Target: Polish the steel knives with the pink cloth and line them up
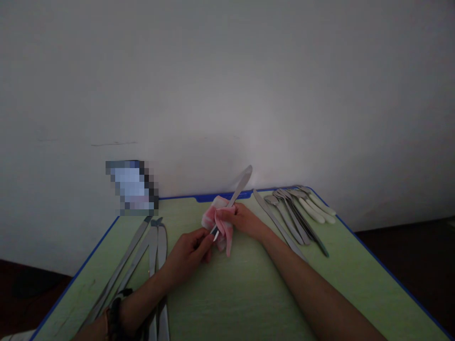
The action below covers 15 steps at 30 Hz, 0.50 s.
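A table knife (242,183) is held slantwise over the middle of the table, its blade pointing up and away to the right. My left hand (195,248) is closed round the lower end of its handle. A pink and white cloth (221,222) is wrapped about the knife's middle. My right hand (241,219) pinches the cloth against the knife, thumb on top. The part of the knife inside the cloth is hidden.
Several table knives (152,255) lie at the left, partly under my left forearm. At the right lie a knife (277,222), several spoons and forks (295,218), and white-handled cutlery (313,210). A blurred-out screen (131,187) stands back left. The green table (227,303) has blue edging, against a wall.
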Tool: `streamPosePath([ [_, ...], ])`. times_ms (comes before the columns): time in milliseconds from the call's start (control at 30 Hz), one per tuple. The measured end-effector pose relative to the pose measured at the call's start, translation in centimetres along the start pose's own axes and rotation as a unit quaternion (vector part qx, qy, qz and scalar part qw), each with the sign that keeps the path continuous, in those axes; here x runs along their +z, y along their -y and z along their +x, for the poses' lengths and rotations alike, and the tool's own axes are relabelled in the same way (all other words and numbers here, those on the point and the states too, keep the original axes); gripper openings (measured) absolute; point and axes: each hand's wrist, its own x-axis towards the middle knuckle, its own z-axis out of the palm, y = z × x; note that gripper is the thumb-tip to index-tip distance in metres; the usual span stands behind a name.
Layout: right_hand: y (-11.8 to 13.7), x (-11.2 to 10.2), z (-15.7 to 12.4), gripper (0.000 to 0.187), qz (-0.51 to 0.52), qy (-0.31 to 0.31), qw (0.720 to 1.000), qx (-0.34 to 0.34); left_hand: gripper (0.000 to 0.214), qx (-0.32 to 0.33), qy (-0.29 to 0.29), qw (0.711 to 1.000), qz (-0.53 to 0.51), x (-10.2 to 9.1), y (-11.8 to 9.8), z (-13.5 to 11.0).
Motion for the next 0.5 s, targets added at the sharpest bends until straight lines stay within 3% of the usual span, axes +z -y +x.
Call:
streamPosePath([
  [500, -0.21, 0.24, -0.12, 0.04, 0.016, -0.021, 1.0, 0.006, 0.04, 0.014, 0.028, 0.999, 0.012, 0.14, 0.31, 0.08],
])
